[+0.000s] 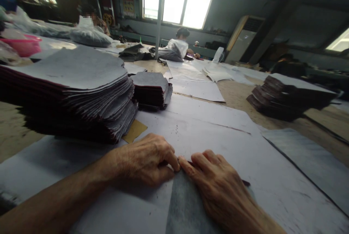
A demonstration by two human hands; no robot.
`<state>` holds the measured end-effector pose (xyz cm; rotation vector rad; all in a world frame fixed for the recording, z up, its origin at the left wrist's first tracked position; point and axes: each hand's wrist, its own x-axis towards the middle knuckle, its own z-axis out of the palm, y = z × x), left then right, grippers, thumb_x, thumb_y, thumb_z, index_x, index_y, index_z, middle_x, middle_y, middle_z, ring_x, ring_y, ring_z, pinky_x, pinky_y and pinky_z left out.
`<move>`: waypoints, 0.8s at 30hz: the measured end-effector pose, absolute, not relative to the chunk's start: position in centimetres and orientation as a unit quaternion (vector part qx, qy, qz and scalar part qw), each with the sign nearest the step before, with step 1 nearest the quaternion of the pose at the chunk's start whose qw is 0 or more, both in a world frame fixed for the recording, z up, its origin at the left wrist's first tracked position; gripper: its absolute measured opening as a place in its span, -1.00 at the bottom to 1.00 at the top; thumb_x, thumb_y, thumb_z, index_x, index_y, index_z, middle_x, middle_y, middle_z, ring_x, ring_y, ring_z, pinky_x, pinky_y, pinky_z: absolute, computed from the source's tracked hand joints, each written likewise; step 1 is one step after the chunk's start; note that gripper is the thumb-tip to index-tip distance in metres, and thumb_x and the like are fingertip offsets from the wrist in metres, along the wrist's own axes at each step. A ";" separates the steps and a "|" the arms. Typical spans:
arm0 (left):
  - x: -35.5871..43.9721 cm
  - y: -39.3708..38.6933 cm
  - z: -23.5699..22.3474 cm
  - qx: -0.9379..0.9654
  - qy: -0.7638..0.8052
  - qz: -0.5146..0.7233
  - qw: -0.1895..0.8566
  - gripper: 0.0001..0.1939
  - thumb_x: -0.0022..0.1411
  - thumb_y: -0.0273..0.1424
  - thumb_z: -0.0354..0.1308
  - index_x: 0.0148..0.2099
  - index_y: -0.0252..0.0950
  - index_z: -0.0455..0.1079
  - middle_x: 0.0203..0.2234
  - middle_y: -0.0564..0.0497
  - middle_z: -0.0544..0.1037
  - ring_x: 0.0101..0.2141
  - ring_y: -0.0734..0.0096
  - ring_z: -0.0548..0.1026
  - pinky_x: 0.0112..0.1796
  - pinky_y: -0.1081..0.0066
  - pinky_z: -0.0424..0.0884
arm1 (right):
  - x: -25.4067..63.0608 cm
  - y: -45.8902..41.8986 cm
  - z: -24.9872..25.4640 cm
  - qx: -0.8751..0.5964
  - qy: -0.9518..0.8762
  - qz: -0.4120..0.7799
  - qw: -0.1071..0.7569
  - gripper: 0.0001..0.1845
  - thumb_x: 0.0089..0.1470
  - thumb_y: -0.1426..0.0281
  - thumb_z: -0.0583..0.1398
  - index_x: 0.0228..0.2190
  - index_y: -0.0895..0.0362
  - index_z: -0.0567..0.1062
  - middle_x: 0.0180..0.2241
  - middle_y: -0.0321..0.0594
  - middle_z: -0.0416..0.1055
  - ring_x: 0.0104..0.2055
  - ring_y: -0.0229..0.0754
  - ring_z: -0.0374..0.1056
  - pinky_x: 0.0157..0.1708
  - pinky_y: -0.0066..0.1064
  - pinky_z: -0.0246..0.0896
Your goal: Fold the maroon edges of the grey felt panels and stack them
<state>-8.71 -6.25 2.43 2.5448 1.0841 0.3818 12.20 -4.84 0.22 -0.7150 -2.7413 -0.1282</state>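
A grey, cloth-like sheet (183, 205) lies in front of me on white paper, at the bottom centre. My left hand (151, 158) has its thumb and index finger closed in a pinch at the sheet's far left corner. My right hand (218, 177) is curled over the far edge of the same sheet, fingers close together, with the index fingertip almost meeting the left fingertips. A dark strip (246, 182) of edge shows beyond the right hand. The right thumb and most of the sheet's right side are hidden under that hand.
At left rises a tall stack of grey-topped, dark-edged sheets (81, 70), with a smaller stack (151, 85) behind it and a yellow piece (135, 130) beside it. Another stack (289, 96) stands at right, near a pale sheet (308, 154). People sit farther back.
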 end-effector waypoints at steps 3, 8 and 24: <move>-8.8 -6.2 2.5 0.889 0.392 0.138 0.190 -0.81 0.12 -0.48 0.04 -0.47 -0.27 0.43 -0.65 0.11 0.36 -0.55 0.56 0.33 -0.43 0.54 0.21 | 12.8 -4.6 0.0 -0.266 -0.935 -0.019 0.234 -0.59 0.04 0.60 -0.01 -0.10 0.08 0.41 -0.39 -0.20 0.31 -0.37 -0.20 0.21 -0.42 -0.33 0.22; -9.0 -6.1 2.5 0.877 0.397 0.149 0.226 -0.83 0.13 -0.48 0.07 -0.32 -0.21 0.50 -0.55 0.11 0.43 -0.51 0.57 0.37 -0.41 0.54 0.24 | 14.0 -4.0 -0.1 -0.348 -0.888 0.030 0.300 -0.82 0.10 0.49 0.05 -0.35 0.15 0.45 -0.38 -0.18 0.35 -0.31 -0.19 0.25 -0.32 -0.33 0.22; -5.8 -5.6 -1.3 0.888 0.361 0.276 0.072 -0.77 0.28 -0.42 -0.07 -0.29 -0.22 0.42 -0.50 0.05 0.43 -0.45 0.44 0.39 -0.39 0.42 0.28 | 13.8 -5.0 -0.4 -0.344 -0.896 0.045 0.277 -0.95 0.05 0.46 0.10 -0.41 0.18 0.37 -0.45 -0.22 0.35 -0.40 -0.24 0.23 -0.36 -0.41 0.11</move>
